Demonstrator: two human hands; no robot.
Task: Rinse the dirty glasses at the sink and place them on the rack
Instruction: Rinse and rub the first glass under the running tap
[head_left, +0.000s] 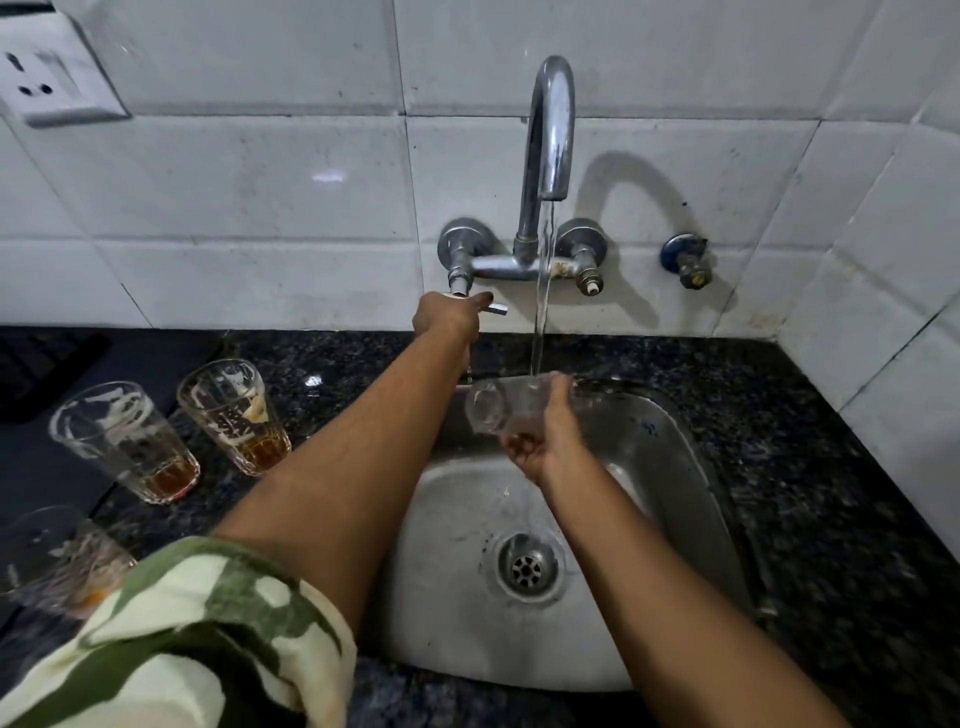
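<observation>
My right hand (545, 441) holds a clear glass (491, 408) on its side over the steel sink (691, 467), under the water stream (540, 317) running from the chrome tap (550, 130). My left hand (449, 314) reaches to the wall and grips the left tap handle (496, 309). Two dirty glasses (124, 441) (234, 415) with brown dregs and foam marks stand upright on the dark counter, left of the sink. A third dirty glass (57, 561) sits at the lower left, partly behind my sleeve.
A dark mat (47, 374) lies on the granite counter (831, 467) at the far left. The sink drain (527, 569) is open below my arms. A wall socket (47, 78) is at the upper left, a small valve (688, 260) right of the tap.
</observation>
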